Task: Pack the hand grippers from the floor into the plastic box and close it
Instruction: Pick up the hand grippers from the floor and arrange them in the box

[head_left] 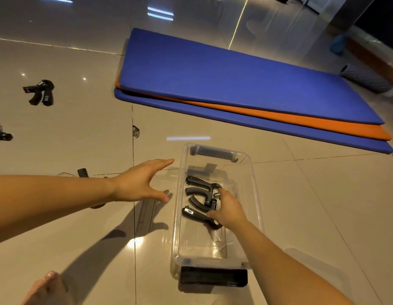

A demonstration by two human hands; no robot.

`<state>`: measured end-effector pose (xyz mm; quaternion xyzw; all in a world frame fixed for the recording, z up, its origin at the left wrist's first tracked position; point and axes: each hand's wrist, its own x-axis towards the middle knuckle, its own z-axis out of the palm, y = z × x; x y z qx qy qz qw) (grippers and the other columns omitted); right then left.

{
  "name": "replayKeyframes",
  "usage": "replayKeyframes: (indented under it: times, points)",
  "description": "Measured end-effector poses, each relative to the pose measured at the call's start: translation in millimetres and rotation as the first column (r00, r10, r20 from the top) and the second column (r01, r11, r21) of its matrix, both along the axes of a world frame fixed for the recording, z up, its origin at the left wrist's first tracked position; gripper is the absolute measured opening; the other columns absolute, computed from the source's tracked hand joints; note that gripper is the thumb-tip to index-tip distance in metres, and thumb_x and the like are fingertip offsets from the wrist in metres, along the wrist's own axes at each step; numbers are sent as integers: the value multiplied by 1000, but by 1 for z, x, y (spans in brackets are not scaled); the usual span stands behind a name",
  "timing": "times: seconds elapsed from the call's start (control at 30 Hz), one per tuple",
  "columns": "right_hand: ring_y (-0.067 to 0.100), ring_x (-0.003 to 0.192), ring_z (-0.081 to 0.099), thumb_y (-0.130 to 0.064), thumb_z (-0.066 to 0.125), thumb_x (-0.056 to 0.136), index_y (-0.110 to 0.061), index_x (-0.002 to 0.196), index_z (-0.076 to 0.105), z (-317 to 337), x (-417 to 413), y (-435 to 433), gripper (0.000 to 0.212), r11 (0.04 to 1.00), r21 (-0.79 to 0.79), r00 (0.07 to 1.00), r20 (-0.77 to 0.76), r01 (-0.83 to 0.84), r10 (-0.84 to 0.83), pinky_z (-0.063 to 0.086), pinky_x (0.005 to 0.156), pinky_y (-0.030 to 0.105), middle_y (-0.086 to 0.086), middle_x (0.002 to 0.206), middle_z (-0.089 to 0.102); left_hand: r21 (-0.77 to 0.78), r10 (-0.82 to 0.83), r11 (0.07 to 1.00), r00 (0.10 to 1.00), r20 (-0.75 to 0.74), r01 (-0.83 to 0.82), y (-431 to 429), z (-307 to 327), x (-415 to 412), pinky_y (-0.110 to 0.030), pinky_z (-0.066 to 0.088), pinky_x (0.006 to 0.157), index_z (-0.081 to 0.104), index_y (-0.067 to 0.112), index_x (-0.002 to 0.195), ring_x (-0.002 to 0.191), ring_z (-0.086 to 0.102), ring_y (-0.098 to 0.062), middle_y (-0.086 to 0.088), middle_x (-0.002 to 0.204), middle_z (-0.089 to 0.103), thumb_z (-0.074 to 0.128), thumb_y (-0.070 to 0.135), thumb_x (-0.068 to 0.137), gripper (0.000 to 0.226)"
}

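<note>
- The plastic box [256, 194] is seen open on the tiled floor [85, 139], with two grippers lying inside it.
- The lower hand gripper [192, 213] is held at its spring end by the right hand [229, 211], whose fingers are curled over it.
- The upper hand gripper [200, 186] is lying just beside it.
- The left hand [140, 183] is spread flat with straight fingers, gripping nothing, above the floor left of the box.
- A loose hand gripper [39, 92] is seen on the floor well to the left (another is cut by the frame's edge).
- Blue and orange mats [213, 73] are stacked beyond the box.
</note>
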<state>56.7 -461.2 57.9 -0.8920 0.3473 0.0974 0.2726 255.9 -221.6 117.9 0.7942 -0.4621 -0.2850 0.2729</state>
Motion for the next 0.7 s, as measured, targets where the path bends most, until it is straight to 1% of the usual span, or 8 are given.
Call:
replayKeyframes:
  times: [0.1, 0.17, 0.27, 0.4, 0.47, 0.57, 0.63, 0.7]
  points:
    - [18, 101, 62, -21, 82, 77, -22, 127, 56, 37, 9, 10, 56, 999, -53, 988, 150, -13, 20, 43, 77, 25, -10, 103, 56, 38, 11, 999, 996, 94, -15, 36, 24, -6, -24, 39, 107, 15, 40, 158, 129, 43, -4, 13, 154, 33, 75, 69, 71, 110]
    - [19, 105, 62, -22, 78, 82, -20, 132, 55, 63, 18, 25, 55, 996, -82, 969, 243, -18, 37, 48, 80, 29, -8, 106, 58, 52, 59, 996, 986, 157, -68, 61, 45, -8, -23, 46, 100, 19, 40, 158, 121, 49, -3, 13, 147, 38, 75, 70, 69, 109]
    - [20, 114, 60, -29, 78, 84, -20, 142, 51, 96, 34, 56, 64, 997, -63, 944, 326, -35, 54, 53, 94, 36, -2, 128, 60, 64, 124, 988, 965, 231, -142, 94, 79, -6, -23, 50, 93, 25, 37, 156, 115, 53, -3, 12, 143, 44, 77, 67, 69, 106]
    - [17, 111, 59, -35, 79, 84, -22, 140, 50, 124, 55, 106, 64, 991, -39, 903, 411, -124, 129, 54, 93, 36, -2, 125, 61, 1, 268, 961, 929, 257, -277, 148, 118, -7, -20, 50, 88, 33, 38, 153, 110, 55, -2, 11, 142, 47, 77, 65, 69, 99]
    - [18, 111, 59, -35, 78, 86, -20, 140, 50, 131, 63, 131, 62, 984, -31, 887, 429, -173, 169, 55, 95, 40, 0, 125, 61, -33, 357, 932, 900, 249, -361, 180, 128, -9, -21, 51, 84, 36, 37, 150, 107, 56, -2, 9, 141, 49, 77, 61, 71, 92]
    - [20, 111, 60, -33, 75, 88, -17, 138, 52, 128, 75, 174, 58, 966, -18, 868, 435, -258, 240, 54, 96, 44, 2, 125, 62, -54, 483, 869, 822, 303, -491, 236, 124, -19, -18, 48, 77, 42, 33, 147, 99, 56, -1, 6, 135, 53, 78, 53, 76, 83]
    - [21, 110, 60, -32, 75, 87, -17, 137, 54, 117, 87, 202, 56, 949, -3, 863, 413, -316, 289, 53, 95, 43, 2, 124, 63, -42, 565, 816, 779, 273, -577, 274, 103, -28, -19, 49, 78, 44, 31, 145, 98, 57, -2, 4, 134, 54, 79, 51, 77, 79]
    - [21, 109, 61, -32, 75, 87, -17, 136, 55, 96, 104, 227, 55, 928, -3, 862, 369, -372, 347, 53, 93, 41, 3, 124, 64, -23, 643, 754, 731, 229, -657, 312, 70, -34, -21, 50, 83, 45, 30, 145, 102, 57, -2, 1, 135, 56, 79, 49, 78, 77]
